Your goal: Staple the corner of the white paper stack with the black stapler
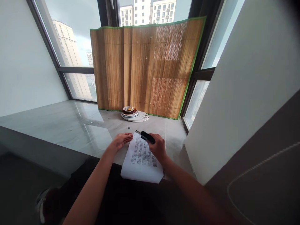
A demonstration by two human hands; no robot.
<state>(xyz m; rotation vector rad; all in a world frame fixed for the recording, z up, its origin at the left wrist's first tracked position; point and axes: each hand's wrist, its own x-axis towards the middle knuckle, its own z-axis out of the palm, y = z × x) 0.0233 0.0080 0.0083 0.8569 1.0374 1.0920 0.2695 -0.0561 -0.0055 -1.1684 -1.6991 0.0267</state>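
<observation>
Stapler point(147, 137), black: in the right hand, over the far part of the printed paper point(142, 164); long axis slanting from the grip to far left, nose toward the paper's far left corner. Entries, left to right:

Ledge point(58, 125), pale glossy stone: broadest stretch of surface, from the left window point(79, 86) to the left hand; front edge slants nearer toward the right.

Left hand point(122, 140): fingers extended, close together, gripping nothing, pointing right at the paper's far left corner; contact cannot be told.

Small dark pieces point(129, 128): on the stone, just beyond the left fingertips.

Plates point(130, 115), stacked: farther back, before the bamboo mat point(145, 68), which stands upright, green-edged; a band of stone separates stack from paper.

Paper: text upward, long axis running from near to far, leaning slightly; near end reaches past the ledge's front edge.

Right hand point(158, 147): fingers closed around the stapler's rear.

Right wall point(234, 81): well apart from the hand; between them, a narrower strip of ledge than at left.
</observation>
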